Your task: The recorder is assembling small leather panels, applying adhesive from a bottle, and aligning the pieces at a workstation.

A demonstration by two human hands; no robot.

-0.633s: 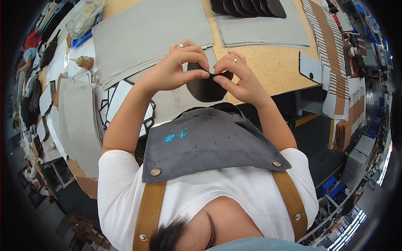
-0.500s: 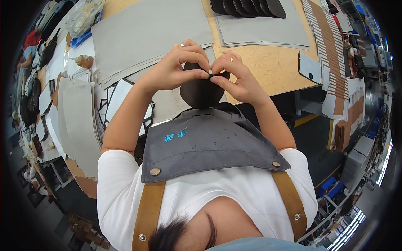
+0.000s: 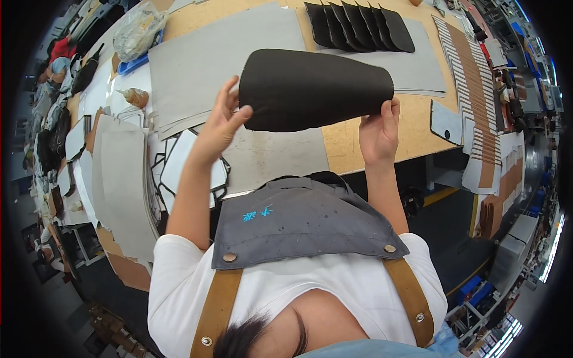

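A dark brown-black leather-like panel, wide at the left and tapering to the right, is held up in front of me above the table. My left hand is at its wide end, thumb by the lower corner and fingers along the left edge. At the narrow end, the thumb and fingers of my right hand pinch the lower right corner. The panel's smooth face shows, and its other side is hidden.
Several similar dark panels overlap on grey sheets at the back. Large grey sheets cover the table's left part. A glue bottle and a plastic bag lie left; striped brown-and-white strips are right.
The panel was bent together, with both hands pinching its edge close to my chest. Now it is opened out and turned sideways, higher up, and my hands are apart at its two ends.
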